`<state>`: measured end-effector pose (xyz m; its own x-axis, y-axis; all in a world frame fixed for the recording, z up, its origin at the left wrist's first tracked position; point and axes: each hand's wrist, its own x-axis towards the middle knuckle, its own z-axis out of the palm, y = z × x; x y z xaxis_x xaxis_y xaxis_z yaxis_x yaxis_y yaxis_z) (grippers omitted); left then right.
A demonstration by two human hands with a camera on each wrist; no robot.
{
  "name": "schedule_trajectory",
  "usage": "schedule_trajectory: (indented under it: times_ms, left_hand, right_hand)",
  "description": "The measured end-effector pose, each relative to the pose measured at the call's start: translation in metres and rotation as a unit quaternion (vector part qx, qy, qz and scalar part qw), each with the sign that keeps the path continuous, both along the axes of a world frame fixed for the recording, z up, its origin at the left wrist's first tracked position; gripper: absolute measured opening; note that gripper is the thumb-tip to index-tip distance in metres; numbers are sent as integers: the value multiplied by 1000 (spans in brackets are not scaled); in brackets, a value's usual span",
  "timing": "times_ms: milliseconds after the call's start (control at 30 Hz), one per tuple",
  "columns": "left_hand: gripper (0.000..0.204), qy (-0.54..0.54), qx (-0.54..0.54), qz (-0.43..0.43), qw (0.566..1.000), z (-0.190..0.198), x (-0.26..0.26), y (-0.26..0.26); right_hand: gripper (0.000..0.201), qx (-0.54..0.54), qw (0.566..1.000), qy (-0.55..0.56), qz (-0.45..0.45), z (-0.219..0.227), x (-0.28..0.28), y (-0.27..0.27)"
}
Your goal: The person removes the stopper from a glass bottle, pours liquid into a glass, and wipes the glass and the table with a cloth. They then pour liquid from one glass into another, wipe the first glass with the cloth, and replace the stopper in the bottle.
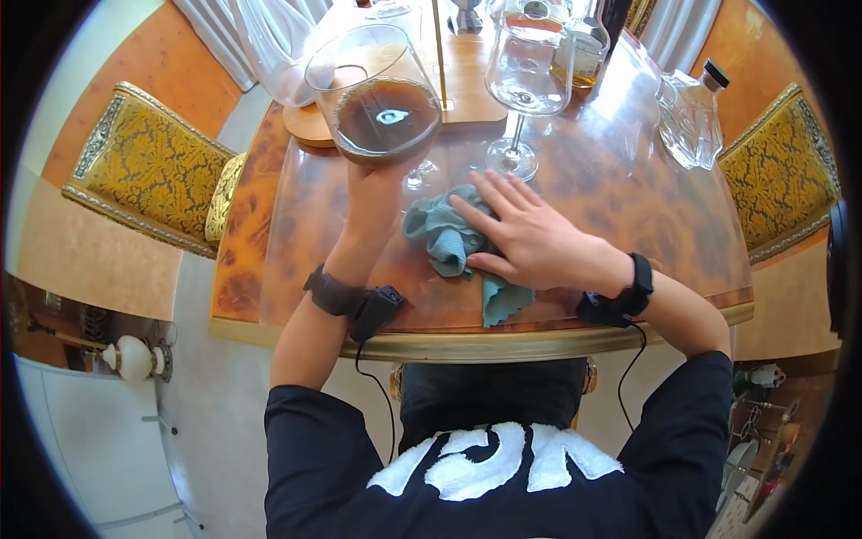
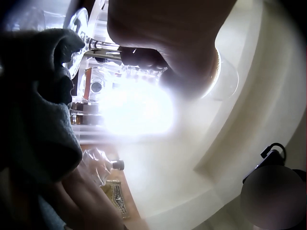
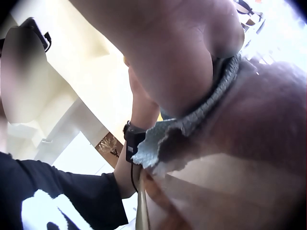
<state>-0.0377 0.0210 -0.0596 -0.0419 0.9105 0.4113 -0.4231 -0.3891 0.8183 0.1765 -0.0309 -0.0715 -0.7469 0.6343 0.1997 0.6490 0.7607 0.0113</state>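
My left hand [image 1: 382,184] holds up a large stemmed glass [image 1: 386,117] with brown liquid in it, gripping it from below the bowl; the fingers are mostly hidden behind it in the head view. The right hand [image 1: 539,234] lies with spread, nearly straight fingers over a crumpled teal cloth [image 1: 440,229] on the table, one corner hanging toward the near edge. In the left wrist view the cloth [image 2: 38,105] looks dark at the left, with the right hand [image 2: 86,201] below it. The right wrist view shows the cloth [image 3: 201,112] under the right hand [image 3: 177,62].
Just beyond the cloth an empty stemmed glass [image 1: 530,81] stands on the glossy table [image 1: 611,207]. A wooden board [image 1: 476,103], a bottle [image 1: 585,54] and a clear decanter [image 1: 287,67] are farther back. At the right lies an angular glass bottle [image 1: 691,121] with a dark cap.
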Motion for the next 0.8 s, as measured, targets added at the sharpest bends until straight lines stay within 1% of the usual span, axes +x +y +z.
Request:
schedule_trajectory:
  times_ms: [33,100,133,200,233,267,333,367,400,467,500,533,567,600,633,667,733,767,800]
  left_hand:
    - [41,-12,1,-16,1000,1,1,-3]
    - [42,-44,-14,-44,998,0,1,-6]
    - [42,-48,-16,-40,998,-1,1,-7]
    - [42,-37,-32,-85,995,-3,3,-8]
    - [44,31,17,-90,995,-8,7,-11]
    - [44,28,14,-88,996,-13,10,-11]
    - [50,94,51,-124,986,-16,17,-17]
    - [53,127,69,-142,979,-14,21,-21]
    - [53,125,64,-138,980,-11,24,-25]
    - [50,68,48,-185,979,0,28,-31]
    - [46,114,40,-197,973,1,28,-32]
    - [46,111,39,-194,974,2,29,-33]
    - [45,107,20,-220,969,2,30,-34]
    - [45,103,2,-244,964,2,30,-35]
    - [44,139,-3,-248,959,1,26,-34]
    - [44,136,-3,-244,960,0,24,-34]
    - [46,128,-1,-245,961,0,23,-33]
    - [47,152,16,-229,961,-1,22,-31]
    - [47,149,16,-226,962,0,20,-28]
  right_hand:
    - [73,0,1000,-2,4,9,2,0]
    - [72,-31,997,65,-18,32,10,1]
    - [72,-34,997,61,-14,38,10,2]
    - [66,-79,974,213,-21,49,12,2]
    - [63,-130,950,279,-54,66,8,-4]
    - [63,-133,950,277,-54,66,6,-7]
    - [65,-84,936,342,11,65,2,-10]
    - [74,-87,940,330,3,65,2,-10]
    - [74,-93,940,327,5,61,-1,-8]
    - [87,-192,865,462,39,48,-6,2]
    - [101,-171,859,480,45,45,-7,8]
    - [101,-174,860,478,46,46,-11,7]
    - [103,-233,800,547,86,49,-16,7]
    - [106,-291,729,607,123,51,-20,7]
    - [107,-308,713,617,126,53,-20,9]
    - [107,-312,714,614,128,55,-21,10]
    - [103,-313,740,588,94,56,-21,11]
    - [99,-301,751,582,83,58,-22,10]
    - [99,-303,752,579,83,60,-21,10]
